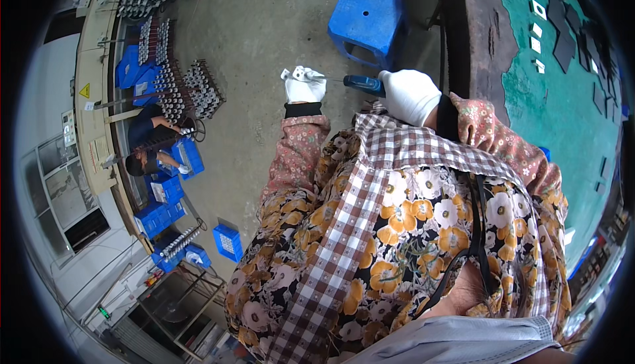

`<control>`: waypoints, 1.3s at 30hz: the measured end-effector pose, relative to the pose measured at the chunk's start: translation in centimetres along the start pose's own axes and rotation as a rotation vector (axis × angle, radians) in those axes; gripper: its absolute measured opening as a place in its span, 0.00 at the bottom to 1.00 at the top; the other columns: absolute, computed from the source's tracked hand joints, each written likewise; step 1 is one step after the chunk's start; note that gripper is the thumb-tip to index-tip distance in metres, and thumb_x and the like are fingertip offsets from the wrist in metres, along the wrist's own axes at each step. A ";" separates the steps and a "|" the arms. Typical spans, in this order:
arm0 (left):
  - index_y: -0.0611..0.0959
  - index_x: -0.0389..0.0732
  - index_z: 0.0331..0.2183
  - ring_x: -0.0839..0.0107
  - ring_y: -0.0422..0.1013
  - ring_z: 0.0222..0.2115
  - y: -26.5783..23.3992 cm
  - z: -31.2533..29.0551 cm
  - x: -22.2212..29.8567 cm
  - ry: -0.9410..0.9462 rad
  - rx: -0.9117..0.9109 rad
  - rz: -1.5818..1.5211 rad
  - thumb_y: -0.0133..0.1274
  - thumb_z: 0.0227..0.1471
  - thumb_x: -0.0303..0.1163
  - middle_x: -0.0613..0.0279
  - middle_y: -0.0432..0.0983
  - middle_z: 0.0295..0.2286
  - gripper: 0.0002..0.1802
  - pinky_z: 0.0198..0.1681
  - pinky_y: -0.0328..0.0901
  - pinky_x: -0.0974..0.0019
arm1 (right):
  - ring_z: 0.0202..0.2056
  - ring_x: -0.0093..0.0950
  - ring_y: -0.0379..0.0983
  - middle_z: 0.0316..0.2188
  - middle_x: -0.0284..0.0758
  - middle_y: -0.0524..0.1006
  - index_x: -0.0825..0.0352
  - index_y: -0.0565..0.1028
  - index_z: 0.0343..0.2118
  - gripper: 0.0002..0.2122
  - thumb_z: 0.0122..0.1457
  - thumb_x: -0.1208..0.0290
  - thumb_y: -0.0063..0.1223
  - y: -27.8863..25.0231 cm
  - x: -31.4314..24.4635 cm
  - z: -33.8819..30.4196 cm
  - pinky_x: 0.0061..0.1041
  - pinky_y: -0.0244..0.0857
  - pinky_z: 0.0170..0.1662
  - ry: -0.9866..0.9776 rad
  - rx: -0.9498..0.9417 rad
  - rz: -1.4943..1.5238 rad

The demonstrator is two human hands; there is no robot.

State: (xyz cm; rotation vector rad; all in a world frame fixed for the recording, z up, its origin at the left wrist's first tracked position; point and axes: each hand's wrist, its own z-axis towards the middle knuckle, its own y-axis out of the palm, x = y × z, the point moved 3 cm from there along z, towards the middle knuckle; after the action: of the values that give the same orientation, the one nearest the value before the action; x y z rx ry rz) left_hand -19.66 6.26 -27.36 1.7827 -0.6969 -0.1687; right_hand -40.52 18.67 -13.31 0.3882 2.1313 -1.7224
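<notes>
My left hand [305,91], in a white glove, is held out in front of me. Its fingers are closed around a small white part [298,73] with dark holes; the part is too small to name its kind. In my right hand [413,98], also white-gloved, is a blue and black handheld screwdriver [364,85]. Its thin bit points left at the white part and the fingertips of my left hand. Whether the bit touches the part cannot be made out.
A blue plastic stool [367,16] stands ahead. To the right runs a green-topped table [522,119] with dark flat pieces [564,43] and small white squares [539,10]. At left, a person [140,162] works beside blue crates [165,190] and racks of metal parts [173,92]. One crate [228,242] sits on the floor.
</notes>
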 end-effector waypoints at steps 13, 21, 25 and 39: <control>0.72 0.47 0.13 0.72 0.63 0.13 -0.3 0.8 -1.9 0.051 0.321 -0.008 0.47 0.43 0.44 0.69 0.67 0.11 0.15 0.21 0.60 0.66 | 0.29 0.42 0.75 0.23 0.45 0.76 0.69 0.75 0.31 0.08 0.50 0.72 0.49 0.4 -0.1 0.3 0.37 0.69 0.34 -0.016 -0.026 -0.016; 0.73 0.47 0.14 0.72 0.63 0.13 1.3 0.9 -2.5 0.061 0.210 -0.009 0.48 0.42 0.41 0.70 0.66 0.11 0.12 0.21 0.60 0.67 | 0.29 0.42 0.75 0.24 0.45 0.76 0.69 0.74 0.29 0.06 0.51 0.73 0.47 0.3 0.1 0.2 0.36 0.69 0.33 0.004 -0.002 -0.021; 0.74 0.47 0.16 0.72 0.64 0.14 1.3 0.7 -2.8 0.035 0.131 -0.001 0.47 0.45 0.42 0.69 0.68 0.12 0.13 0.21 0.60 0.66 | 0.30 0.42 0.75 0.24 0.45 0.76 0.69 0.74 0.30 0.07 0.51 0.73 0.47 0.1 -0.3 0.2 0.36 0.69 0.33 -0.009 -0.012 -0.005; 0.73 0.43 0.16 0.68 0.65 0.16 0.9 1.0 -2.3 0.124 0.181 -0.021 0.44 0.45 0.39 0.63 0.69 0.15 0.13 0.23 0.65 0.65 | 0.30 0.42 0.75 0.25 0.45 0.76 0.70 0.74 0.28 0.06 0.49 0.74 0.48 0.4 0.2 0.3 0.36 0.69 0.34 0.008 -0.002 -0.031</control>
State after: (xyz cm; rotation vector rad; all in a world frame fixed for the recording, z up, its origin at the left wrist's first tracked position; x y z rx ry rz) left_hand -22.32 6.49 -27.36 1.9551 -0.6207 -0.0088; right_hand -40.51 18.46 -13.79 0.3637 2.1554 -1.7377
